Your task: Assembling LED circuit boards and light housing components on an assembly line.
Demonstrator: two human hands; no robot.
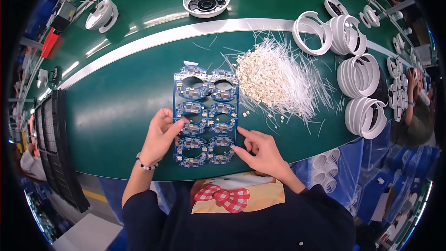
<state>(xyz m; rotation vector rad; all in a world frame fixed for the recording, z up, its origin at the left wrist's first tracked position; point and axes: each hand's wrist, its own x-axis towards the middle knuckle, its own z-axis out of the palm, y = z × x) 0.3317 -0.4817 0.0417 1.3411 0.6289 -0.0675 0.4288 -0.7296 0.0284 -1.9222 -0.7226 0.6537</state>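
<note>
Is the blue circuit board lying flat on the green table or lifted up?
Flat. The blue circuit board lies on the green table, with the left hand and right hand at its edges.

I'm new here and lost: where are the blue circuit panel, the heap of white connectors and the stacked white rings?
blue circuit panel (206,116), head view, middle of panel.
heap of white connectors (267,79), head view, heap's centre.
stacked white rings (358,75), head view, middle stack's rim.
</note>
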